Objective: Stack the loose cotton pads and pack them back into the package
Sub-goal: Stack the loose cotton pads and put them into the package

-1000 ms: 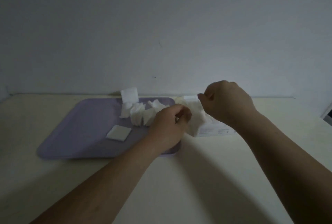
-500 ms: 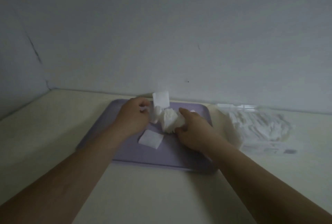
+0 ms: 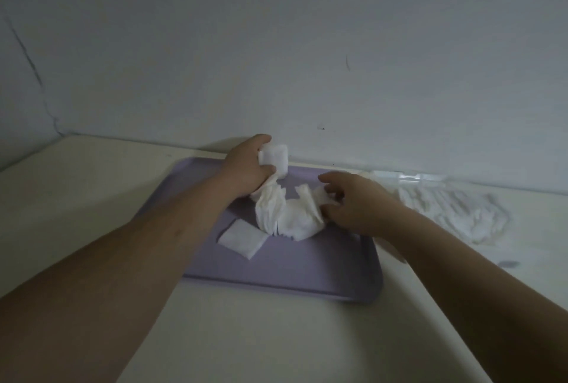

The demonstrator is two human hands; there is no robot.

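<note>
A heap of loose white cotton pads (image 3: 287, 213) lies on the far half of a lilac tray (image 3: 307, 272). My left hand (image 3: 246, 166) is at the heap's left end and grips a few pads (image 3: 275, 156) lifted near the wall. My right hand (image 3: 353, 201) holds the heap's right end with curled fingers. One single pad (image 3: 242, 238) lies flat on the tray in front of the heap. The clear plastic package (image 3: 442, 207), partly filled with pads, lies on the table right of the tray.
The tray sits on a cream table (image 3: 276, 336) pushed against a pale wall (image 3: 276, 44). A small dark mark (image 3: 508, 264) shows on the table at the right.
Both hands left the package and came onto the pads on the tray. My left hand has now lifted the pads at the back, and my right hand has closed on the heap's right end.
</note>
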